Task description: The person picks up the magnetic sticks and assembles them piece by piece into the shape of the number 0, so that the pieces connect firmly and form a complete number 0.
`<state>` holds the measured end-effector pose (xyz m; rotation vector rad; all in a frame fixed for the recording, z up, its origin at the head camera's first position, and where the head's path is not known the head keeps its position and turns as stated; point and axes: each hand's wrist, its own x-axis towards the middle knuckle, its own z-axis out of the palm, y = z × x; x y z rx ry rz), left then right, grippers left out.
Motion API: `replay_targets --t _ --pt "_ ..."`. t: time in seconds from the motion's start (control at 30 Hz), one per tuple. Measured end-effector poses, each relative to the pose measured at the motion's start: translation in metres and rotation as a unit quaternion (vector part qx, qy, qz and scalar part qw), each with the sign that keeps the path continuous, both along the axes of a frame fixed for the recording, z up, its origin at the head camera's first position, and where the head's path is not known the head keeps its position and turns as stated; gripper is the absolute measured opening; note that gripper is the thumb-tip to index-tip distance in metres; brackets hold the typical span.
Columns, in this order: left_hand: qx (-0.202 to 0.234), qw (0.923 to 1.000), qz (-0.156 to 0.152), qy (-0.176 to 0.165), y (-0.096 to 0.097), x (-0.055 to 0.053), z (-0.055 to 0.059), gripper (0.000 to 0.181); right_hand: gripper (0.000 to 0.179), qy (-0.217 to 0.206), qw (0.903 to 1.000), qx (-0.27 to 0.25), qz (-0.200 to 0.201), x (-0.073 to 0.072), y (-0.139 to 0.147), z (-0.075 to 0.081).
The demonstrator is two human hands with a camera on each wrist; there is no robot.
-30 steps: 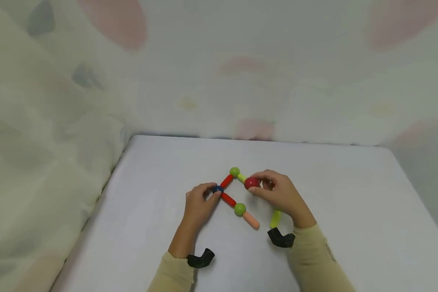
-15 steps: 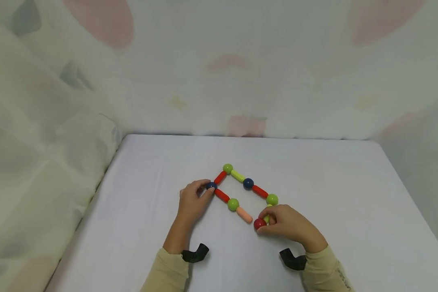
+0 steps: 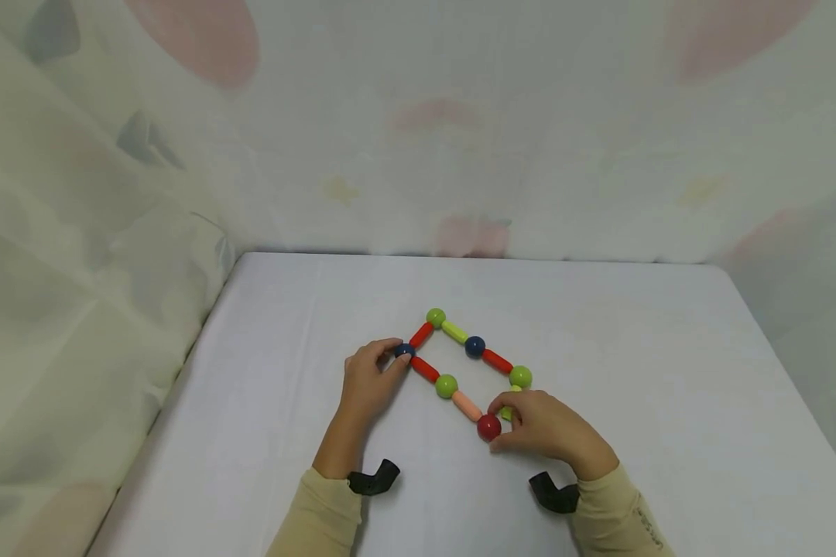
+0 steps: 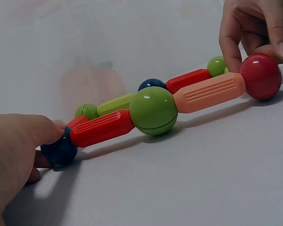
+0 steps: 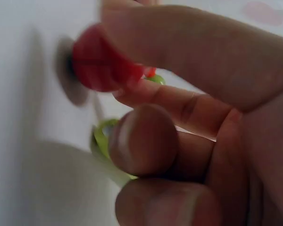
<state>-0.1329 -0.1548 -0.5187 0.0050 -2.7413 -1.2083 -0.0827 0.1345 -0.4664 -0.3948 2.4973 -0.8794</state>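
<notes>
My left hand [image 3: 369, 383] pinches a blue ball [image 3: 404, 350] at the left corner of a chain of toy balls and ridged rods. From that ball run a red rod [image 3: 425, 369], a green ball [image 3: 447, 386] and a peach rod [image 3: 467, 406]. At the peach rod's end is a red ball [image 4: 261, 76], touching it in the left wrist view. The thumb and forefinger of my right hand [image 3: 550, 429] hold this red ball. Beside it, a yellow-green rod [image 5: 104, 136] lies partly hidden by the right fingers, its end apart from the ball.
On the chain's far side are a green ball [image 3: 435, 317], a yellow-green rod [image 3: 454, 332], a second blue ball [image 3: 474, 346], a red rod [image 3: 498, 360] and another green ball [image 3: 521, 377]. The white table [image 3: 306, 309] meets patterned cloth at the back and left.
My right hand has carried the red ball from above the chain's far side down to the front, then slightly left against the peach rod. The left hand keeps its hold on the blue ball.
</notes>
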Motion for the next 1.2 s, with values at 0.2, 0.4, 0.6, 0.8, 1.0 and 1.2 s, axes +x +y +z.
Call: replay_targets --t 0.2,0.4,0.6,0.8,1.0,1.2 --pt "0.001 1.0000 -0.001 0.002 -0.001 0.001 0.001 0.030 0.036 -0.018 0.9997 0.005 -0.017 -0.002 0.007 -0.001" --pt "0.006 1.0000 -0.002 0.001 0.000 0.002 0.002 0.030 0.028 0.008 0.9996 0.013 -0.026 -0.003 0.008 -0.007" --pt "0.008 0.9999 -0.006 0.005 0.001 0.001 0.000 0.030 0.035 0.016 0.9989 0.013 -0.043 -0.004 0.013 -0.010" --pt "0.006 0.9999 -0.006 0.006 0.001 0.000 -0.001 0.031 0.032 0.019 0.9990 -0.006 -0.040 -0.005 0.013 -0.012" --pt "0.007 1.0000 -0.004 0.003 0.000 0.001 -0.001 0.030 0.031 0.005 0.9985 -0.046 -0.028 -0.005 0.010 -0.016" --pt "0.006 0.9999 -0.003 0.008 0.000 0.002 -0.001 0.030 0.032 -0.005 0.9982 -0.054 -0.025 -0.003 0.005 -0.017"
